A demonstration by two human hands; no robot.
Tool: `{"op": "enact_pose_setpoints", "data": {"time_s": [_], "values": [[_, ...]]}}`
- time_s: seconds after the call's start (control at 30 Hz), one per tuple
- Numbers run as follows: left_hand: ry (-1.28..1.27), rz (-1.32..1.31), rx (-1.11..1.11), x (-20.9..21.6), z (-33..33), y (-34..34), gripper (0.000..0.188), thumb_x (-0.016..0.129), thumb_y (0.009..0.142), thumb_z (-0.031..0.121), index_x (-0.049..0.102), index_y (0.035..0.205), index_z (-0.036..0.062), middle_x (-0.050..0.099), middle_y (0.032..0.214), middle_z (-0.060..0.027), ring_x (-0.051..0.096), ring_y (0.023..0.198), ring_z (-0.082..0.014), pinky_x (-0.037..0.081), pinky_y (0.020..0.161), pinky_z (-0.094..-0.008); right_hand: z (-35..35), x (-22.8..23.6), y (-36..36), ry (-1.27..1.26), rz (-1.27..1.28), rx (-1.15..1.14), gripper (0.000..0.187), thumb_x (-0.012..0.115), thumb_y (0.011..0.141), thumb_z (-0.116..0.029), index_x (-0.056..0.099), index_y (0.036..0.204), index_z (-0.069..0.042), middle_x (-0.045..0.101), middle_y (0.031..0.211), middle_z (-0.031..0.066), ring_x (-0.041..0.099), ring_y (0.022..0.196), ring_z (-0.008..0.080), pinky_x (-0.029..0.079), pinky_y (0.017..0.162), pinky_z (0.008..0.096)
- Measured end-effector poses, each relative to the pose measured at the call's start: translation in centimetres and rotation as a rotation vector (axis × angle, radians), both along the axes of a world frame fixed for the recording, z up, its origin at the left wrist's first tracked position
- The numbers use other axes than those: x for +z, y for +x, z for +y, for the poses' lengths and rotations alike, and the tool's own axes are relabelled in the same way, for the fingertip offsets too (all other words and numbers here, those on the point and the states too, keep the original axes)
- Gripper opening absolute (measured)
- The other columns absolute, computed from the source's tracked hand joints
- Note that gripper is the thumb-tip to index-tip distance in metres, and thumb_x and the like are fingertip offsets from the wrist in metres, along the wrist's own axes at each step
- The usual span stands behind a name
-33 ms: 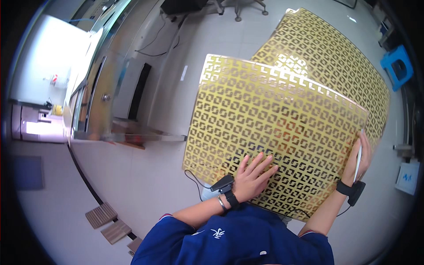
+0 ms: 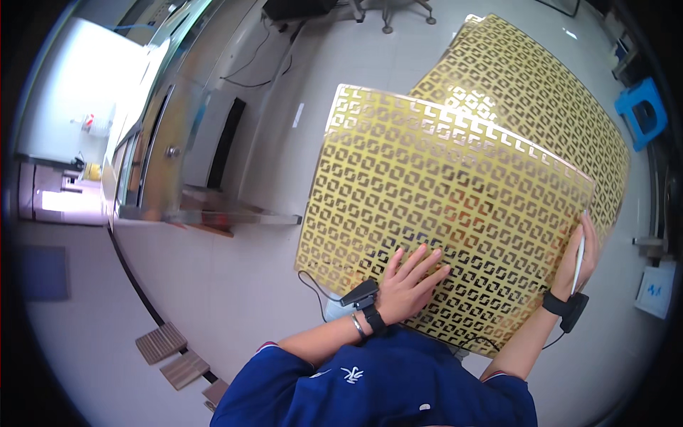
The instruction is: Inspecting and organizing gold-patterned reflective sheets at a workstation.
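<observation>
head view, looking down: the person's left hand lies palm down with its fingers spread on a large yellow panel, close to the panel's near edge and grasping nothing. the panel is covered in rows of dark interlocking link shapes, shines along its far edge, and is right in front of the person's blue shirt. at the panel's right edge, the right hand holds a slim white stick, like a pen, its tip pointing away from the person; whether those fingers also touch the panel, i cannot tell. a 2nd panel of like pattern is beyond the far edge, partly hidden by the 1st. black straps with small dark boxes circle both wrists, and a silver bangle sits beside the left strap. around them is a pale floor, with a blue plastic stool by its right edge and 2 brown striped slabs toward its near left corner.
</observation>
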State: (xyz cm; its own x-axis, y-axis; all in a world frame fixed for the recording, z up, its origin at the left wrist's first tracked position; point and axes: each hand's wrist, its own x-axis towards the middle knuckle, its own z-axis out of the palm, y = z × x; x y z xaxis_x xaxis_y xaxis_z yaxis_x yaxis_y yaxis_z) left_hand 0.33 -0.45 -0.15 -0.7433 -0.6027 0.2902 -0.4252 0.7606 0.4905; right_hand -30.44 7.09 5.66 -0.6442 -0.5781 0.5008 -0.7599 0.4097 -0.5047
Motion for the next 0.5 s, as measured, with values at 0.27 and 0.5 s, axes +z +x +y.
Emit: {"op": "enact_pose_setpoints", "data": {"time_s": [0.27,0.5], "values": [[0.107,0.078,-0.006,0.1,-0.4,0.4,0.055,0.065,0.074,0.009,0.053,0.126,0.0237,0.044,0.137,-0.0029,0.039,0.128,-0.0241,0.024,0.107,-0.0455,0.7,-2.2,-1.6,-0.27,-0.379,0.02,0.036,0.046,0.097,-0.023,0.053,0.121,0.004,0.059,0.116,0.0162,0.055,0.107,0.0217,0.041,0.093,0.0319],[0.249,0.175,-0.007,0.0,-0.5,0.6,0.048,0.059,0.078,0.006,0.053,0.124,0.0193,0.045,0.136,-0.0036,0.038,0.129,-0.0251,0.023,0.107,-0.0468,0.9,-1.0,-1.7,-0.236,-0.368,-0.028,0.042,0.048,0.096,-0.03,0.052,0.123,0.003,0.057,0.118,0.0171,0.056,0.108,0.0219,0.043,0.092,0.0318]]}}
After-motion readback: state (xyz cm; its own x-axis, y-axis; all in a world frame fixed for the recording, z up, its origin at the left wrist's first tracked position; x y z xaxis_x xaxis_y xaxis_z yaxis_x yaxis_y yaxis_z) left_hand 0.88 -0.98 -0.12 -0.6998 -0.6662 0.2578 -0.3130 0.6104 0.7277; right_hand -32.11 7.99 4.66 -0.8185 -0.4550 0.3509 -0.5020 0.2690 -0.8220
